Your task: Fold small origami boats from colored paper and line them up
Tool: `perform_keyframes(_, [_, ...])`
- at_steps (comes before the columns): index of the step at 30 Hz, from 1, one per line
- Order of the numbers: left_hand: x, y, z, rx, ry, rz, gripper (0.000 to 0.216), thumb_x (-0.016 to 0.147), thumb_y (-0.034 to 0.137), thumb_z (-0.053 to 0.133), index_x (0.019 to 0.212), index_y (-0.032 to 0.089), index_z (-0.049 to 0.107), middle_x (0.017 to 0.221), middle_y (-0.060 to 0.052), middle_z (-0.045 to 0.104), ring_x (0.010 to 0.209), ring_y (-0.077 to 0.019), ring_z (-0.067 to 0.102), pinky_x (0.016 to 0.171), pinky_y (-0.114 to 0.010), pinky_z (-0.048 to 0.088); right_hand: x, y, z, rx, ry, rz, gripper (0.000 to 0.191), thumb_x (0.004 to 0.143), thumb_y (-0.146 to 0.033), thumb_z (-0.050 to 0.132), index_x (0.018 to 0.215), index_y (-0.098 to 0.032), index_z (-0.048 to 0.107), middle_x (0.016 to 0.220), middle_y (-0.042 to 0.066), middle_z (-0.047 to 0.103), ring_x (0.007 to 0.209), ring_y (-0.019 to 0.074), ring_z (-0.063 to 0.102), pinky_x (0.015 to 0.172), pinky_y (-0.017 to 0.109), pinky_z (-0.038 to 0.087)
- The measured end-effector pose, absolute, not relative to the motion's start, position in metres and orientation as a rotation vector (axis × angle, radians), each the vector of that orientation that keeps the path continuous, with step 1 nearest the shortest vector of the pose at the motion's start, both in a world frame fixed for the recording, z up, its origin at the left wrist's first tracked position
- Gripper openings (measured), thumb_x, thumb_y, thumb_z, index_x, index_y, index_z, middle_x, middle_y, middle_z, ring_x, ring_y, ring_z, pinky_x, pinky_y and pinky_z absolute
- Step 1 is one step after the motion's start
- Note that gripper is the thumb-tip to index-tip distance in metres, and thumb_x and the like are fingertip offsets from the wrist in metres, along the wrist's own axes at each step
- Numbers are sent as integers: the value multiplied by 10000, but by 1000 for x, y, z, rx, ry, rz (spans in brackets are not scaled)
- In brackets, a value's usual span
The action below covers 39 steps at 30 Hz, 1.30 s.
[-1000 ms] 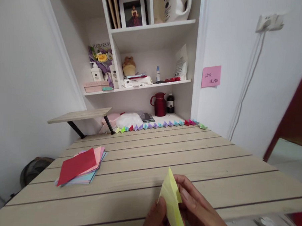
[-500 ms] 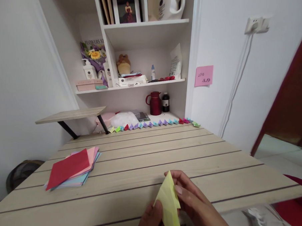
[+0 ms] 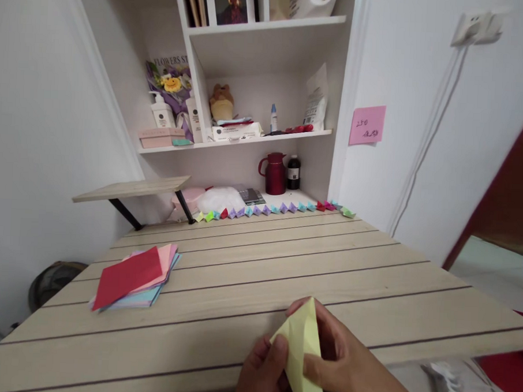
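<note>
A folded piece of yellow paper (image 3: 301, 342) is held between both hands, its pointed tip upward, over the near edge of the table. My left hand (image 3: 263, 366) pinches its left side, thumb on the face toward me. On the right, my right hand (image 3: 341, 355) wraps round the other side, its thumb pressing low on the paper and its fingers behind it. The fingers behind the paper are partly hidden. Off to the left lies a loose stack of coloured paper (image 3: 132, 276), a red sheet on top.
Small folded paper boats (image 3: 266, 210) in several colours line the far edge of the wooden table (image 3: 223, 269). A small raised stand (image 3: 132, 189) is at the back left. Behind are white shelves with a red jug (image 3: 275, 174) and a dark bottle (image 3: 293, 173).
My right thumb has moved from the upper edge of the yellow paper down onto its lower face. The paper has turned slightly and shifted right in view. The camera view has shifted a little.
</note>
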State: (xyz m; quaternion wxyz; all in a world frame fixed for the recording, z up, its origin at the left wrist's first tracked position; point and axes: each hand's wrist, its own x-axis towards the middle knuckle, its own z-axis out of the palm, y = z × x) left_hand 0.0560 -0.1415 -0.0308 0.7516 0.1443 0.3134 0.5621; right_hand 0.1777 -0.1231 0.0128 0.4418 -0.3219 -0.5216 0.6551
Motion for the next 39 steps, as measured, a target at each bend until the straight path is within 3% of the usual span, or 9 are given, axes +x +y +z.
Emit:
perform_keyframes(3, [53,-140,-25,451,767,1289,414,634,446,812,888,133,714,754,-106,711,767,-251,674,732,-341,501,176,-119,12,-868,-1326,1588,223,618,-183,665,747,-220,487,649,-60,487,604,113,436,550,218,362])
perform_keyframes(6, [38,-138,-17,760,1058,1473,523,671,501,758,1061,163,671,951,-115,695,820,-238,662,740,-334,509,175,-106,9,-970,-1432,1404,170,651,-168,599,675,-220,438,600,-73,412,555,100,378,513,209,304])
perform_keyframes(9, [17,-137,-13,1176,1442,1717,461,774,496,646,1130,204,630,1177,-109,597,1021,-239,605,865,-351,484,174,-90,1,-1119,-1660,1052,133,637,-105,504,683,-222,460,595,-70,418,564,114,398,529,218,289])
perform_keyframes(11, [7,-136,-15,1290,1516,1708,394,825,487,580,1089,200,635,1154,-98,591,1024,-228,596,894,-358,472,172,-81,-5,-1226,-1813,836,167,624,-76,467,698,-226,459,603,-64,455,580,125,430,552,228,292])
perform_keyframes(15, [4,-137,-28,1318,1470,1616,331,877,430,517,1084,193,623,1099,-95,600,924,-202,612,836,-344,493,169,-77,-12,-1356,-2015,577,241,605,-39,434,743,-237,442,649,-56,521,608,140,473,566,239,279])
perform_keyframes(20, [11,-139,-38,1836,1592,1490,372,834,218,545,1200,256,603,1353,-96,485,1239,-256,467,994,-434,412,169,-77,-12,-1345,-2146,496,257,621,-32,438,772,-239,447,733,-36,574,673,156,520,584,241,305])
perform_keyframes(25, [15,-139,-31,2243,1661,1045,436,757,138,638,1153,322,633,1233,-27,639,1125,-271,560,958,-484,422,176,-74,-10,-1297,-2224,531,213,692,-68,455,807,-238,515,805,-7,578,747,176,565,657,269,388])
perform_keyframes(31, [17,-136,-22,2354,1701,778,300,810,206,648,1098,290,659,1220,3,669,1144,-293,569,978,-539,420,198,-78,-14,-1071,-2357,313,404,747,-44,490,1051,-277,620,1245,65,534,1097,236,532,906,371,412])
perform_keyframes(39, [2,-135,-7,2253,1654,818,455,771,132,670,1216,201,601,1169,-75,682,1100,-265,588,1023,-534,382,210,-78,-15,-1002,-2487,272,238,897,-156,504,1030,-300,640,1152,37,650,1054,233,571,898,410,407])
